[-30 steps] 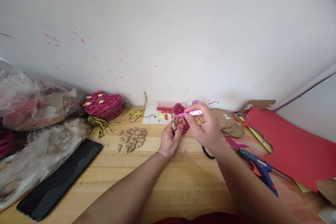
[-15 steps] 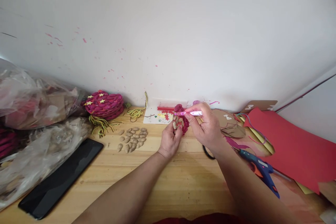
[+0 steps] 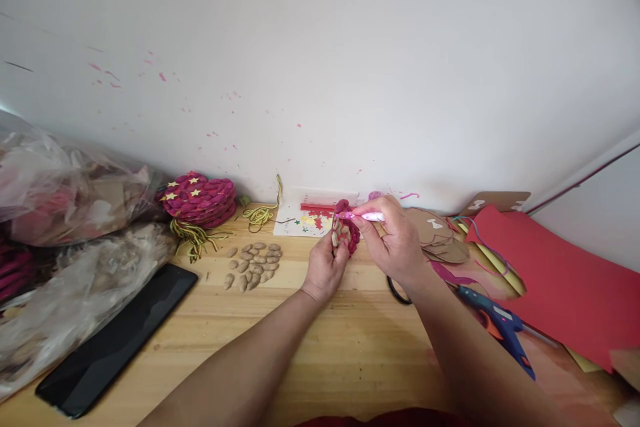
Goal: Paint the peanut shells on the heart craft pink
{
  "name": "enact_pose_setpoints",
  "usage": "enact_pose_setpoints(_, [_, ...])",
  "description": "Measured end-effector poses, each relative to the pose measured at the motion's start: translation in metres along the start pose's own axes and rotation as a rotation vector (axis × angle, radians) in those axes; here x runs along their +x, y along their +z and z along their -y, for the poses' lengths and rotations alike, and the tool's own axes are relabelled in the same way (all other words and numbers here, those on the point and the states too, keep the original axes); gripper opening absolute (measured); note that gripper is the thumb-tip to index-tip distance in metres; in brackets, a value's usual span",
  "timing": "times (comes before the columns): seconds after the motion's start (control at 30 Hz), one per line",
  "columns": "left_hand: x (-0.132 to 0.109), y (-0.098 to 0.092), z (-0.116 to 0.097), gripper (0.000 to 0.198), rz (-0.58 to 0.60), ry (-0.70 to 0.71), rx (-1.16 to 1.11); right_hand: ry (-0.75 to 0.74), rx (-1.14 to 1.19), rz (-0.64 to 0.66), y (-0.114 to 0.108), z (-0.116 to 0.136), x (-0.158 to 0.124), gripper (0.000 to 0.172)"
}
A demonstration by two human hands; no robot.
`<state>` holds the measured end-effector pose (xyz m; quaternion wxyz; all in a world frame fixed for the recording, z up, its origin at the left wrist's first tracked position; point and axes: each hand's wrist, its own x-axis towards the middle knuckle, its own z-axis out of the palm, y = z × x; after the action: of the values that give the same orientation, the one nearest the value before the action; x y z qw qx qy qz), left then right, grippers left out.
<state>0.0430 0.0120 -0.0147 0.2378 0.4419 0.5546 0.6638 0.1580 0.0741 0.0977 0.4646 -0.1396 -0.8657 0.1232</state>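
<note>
My left hand (image 3: 323, 268) is closed on a small ring of peanuts (image 3: 353, 240), held upright above the table. Its right side is coloured magenta, while the part by my left fingers is plain tan. In my right hand (image 3: 393, 237) I grip a white and pink marker pen (image 3: 367, 216), lying nearly level. The pen's left end meets the upper part of the ring; its exact tip is too small to make out. Left of my hands, several plain peanuts (image 3: 255, 267) lie loose on the wooden table (image 3: 240, 333).
At the left are plastic bags (image 3: 95, 293), a black phone (image 3: 120, 340) and stacked magenta peanut pieces (image 3: 205, 203) with stars. Behind my hands lies a white sheet (image 3: 285, 227) with small stars. To the right are cardboard shapes (image 3: 450, 250), a blue glue gun (image 3: 510, 333) and red paper (image 3: 560, 280).
Almost nothing differs. My hands keep hold of the ring and the pen, with the pen shifted very slightly against the ring's top.
</note>
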Motion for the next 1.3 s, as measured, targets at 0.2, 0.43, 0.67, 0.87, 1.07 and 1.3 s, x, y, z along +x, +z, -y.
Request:
enact_pose_setpoints(0.2, [0.0007, 0.0004, 0.0039, 0.014, -0.016, -0.017, -0.003, -0.021, -0.011, 0.032, -0.0010, 0.0008, -0.0005, 0.005])
enact_pose_setpoints(0.43, [0.0015, 0.0008, 0.0049, 0.014, -0.032, -0.008, 0.045, -0.034, -0.026, 0.044, -0.0011, 0.0014, 0.0003, 0.008])
enact_pose_setpoints(0.67, [0.0004, 0.0001, 0.0039, 0.013, -0.033, -0.003, 0.086, -0.031, -0.034, 0.068, -0.0036, 0.0038, 0.0019, 0.007])
enact_pose_setpoints(0.87, [0.0006, -0.0003, 0.0035, 0.011, -0.044, -0.029, 0.036, -0.027, -0.041, 0.042, -0.0030, 0.0042, 0.0014, 0.008])
enact_pose_setpoints(1.07, [0.0005, -0.0008, 0.0054, 0.012, -0.027, 0.037, 0.135, -0.038, -0.041, 0.050, -0.0056, 0.0044, 0.0024, 0.007])
enact_pose_setpoints(1.3, [-0.0004, -0.0009, 0.0058, 0.015, -0.019, 0.056, 0.160, -0.026, -0.039, 0.039, -0.0048, 0.0051, 0.0028, 0.008])
